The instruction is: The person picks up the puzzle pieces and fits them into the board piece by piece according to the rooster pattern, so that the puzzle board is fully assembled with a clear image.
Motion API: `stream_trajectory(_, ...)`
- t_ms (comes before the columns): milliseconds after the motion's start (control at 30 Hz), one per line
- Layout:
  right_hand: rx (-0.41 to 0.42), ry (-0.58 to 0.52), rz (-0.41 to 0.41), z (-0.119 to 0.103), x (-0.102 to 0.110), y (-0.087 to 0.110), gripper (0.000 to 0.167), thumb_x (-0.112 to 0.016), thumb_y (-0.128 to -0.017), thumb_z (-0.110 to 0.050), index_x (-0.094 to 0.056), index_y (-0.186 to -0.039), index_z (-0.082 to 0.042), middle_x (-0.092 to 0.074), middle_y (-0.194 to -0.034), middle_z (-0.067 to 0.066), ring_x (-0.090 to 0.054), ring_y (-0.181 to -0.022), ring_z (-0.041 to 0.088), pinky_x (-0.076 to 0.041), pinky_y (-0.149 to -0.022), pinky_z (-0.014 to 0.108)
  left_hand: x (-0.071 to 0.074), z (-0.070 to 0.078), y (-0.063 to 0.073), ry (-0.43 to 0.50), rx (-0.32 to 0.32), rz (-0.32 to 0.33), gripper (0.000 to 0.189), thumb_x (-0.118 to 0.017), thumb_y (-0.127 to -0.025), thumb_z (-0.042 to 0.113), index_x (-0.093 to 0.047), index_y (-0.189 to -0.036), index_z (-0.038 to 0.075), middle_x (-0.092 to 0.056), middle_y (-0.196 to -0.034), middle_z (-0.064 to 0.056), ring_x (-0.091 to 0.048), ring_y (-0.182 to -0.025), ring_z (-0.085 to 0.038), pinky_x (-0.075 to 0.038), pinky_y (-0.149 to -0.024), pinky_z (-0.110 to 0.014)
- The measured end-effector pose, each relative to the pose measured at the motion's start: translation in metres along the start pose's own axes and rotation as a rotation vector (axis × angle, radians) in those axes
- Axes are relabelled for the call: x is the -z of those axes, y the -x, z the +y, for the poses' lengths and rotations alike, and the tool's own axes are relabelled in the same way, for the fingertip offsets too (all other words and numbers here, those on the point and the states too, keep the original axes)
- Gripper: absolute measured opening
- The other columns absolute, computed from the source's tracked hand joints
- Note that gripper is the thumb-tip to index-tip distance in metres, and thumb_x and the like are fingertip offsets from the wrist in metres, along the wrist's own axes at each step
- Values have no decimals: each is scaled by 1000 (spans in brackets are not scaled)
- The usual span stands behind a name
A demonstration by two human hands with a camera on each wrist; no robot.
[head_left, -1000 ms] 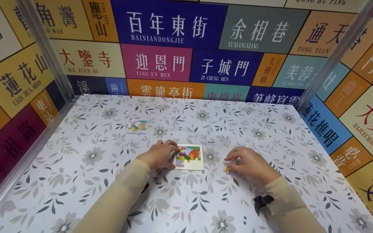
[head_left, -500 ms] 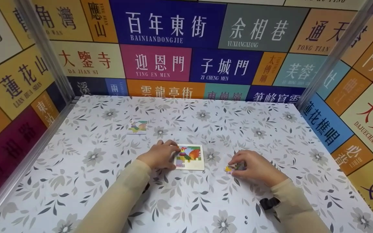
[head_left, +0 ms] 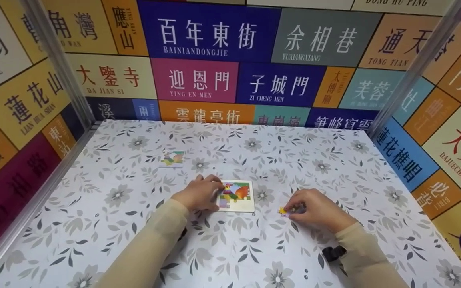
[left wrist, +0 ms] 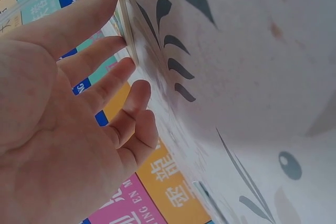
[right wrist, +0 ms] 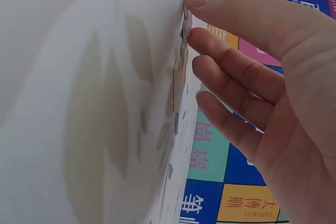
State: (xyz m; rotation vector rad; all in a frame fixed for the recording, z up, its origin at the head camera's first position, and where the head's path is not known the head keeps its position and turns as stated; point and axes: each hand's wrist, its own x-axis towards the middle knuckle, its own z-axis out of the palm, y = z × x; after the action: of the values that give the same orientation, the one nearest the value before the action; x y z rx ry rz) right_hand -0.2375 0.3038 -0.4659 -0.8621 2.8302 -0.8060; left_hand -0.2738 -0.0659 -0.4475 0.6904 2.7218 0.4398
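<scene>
My left hand [head_left: 201, 194] rests at the left edge of a white puzzle board [head_left: 243, 206] with a partly filled rooster picture. In the left wrist view, its thumb and fingertips touch the board's edge [left wrist: 126, 22], the fingers fairly straight. To the right, my right hand [head_left: 312, 206] pinches a small yellow and purple puzzle piece [head_left: 282, 211] at the tabletop between thumb and index finger. The right wrist view shows another piece [right wrist: 179, 80] flat on the cloth beside the fingers, partly hidden under the hand in the head view.
A rooster picture card [head_left: 171, 159] lies at the back left of the floral tablecloth [head_left: 230, 248]. Panels with colourful street signs [head_left: 210, 30] stand along the back and both sides.
My right hand has shifted slightly right and toward me, uncovering more of the pieces, and its fingertips have closed in on one. The left hand stays at the board's edge.
</scene>
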Motion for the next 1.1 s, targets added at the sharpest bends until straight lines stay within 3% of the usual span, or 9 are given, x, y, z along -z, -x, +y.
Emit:
stream_trajectory(233, -35, 29, 37, -3, 1, 0, 13, -85, -83, -16, -82, -92, -24, -74, -96, -11, -70, -89, 13, -59, -83, 33, 1, 1, -2, 12, -2, -6, 62, -83, -88, 28, -60, -145, 19, -46, -158, -4, -44, -137, -34, -41, -113, -50)
stream_trajectory(567, 11, 16, 65, -8, -4, -6, 12, -86, -82, -16, -82, -91, -24, -75, -93, -11, -70, -89, 14, -59, -85, 37, 1, 0, -3, 7, -25, -5, 63, -83, -88, 26, -60, -145, 17, -46, -157, -5, -44, -135, -36, -41, -112, -53)
stream_trajectory(800, -9, 1, 68, -14, -8, -12, 12, -87, -82, -20, -82, -92, -26, -75, -93, -12, -70, -88, 11, -59, -86, 36, 0, 0, 0, 3, 0, -16, 63, -82, -89, 28, -58, -147, 19, -44, -159, -3, -42, -137, -35, -38, -114, -54)
stream_trajectory(1100, 26, 48, 69, -21, -7, -21, 11, -86, -83, -18, -83, -93, -23, -76, -93, -10, -70, -90, 14, -57, -87, 41, -1, 0, -1, 20, 15, -17, 64, -82, -88, 28, -59, -147, 20, -45, -159, -1, -42, -138, -32, -37, -116, -52)
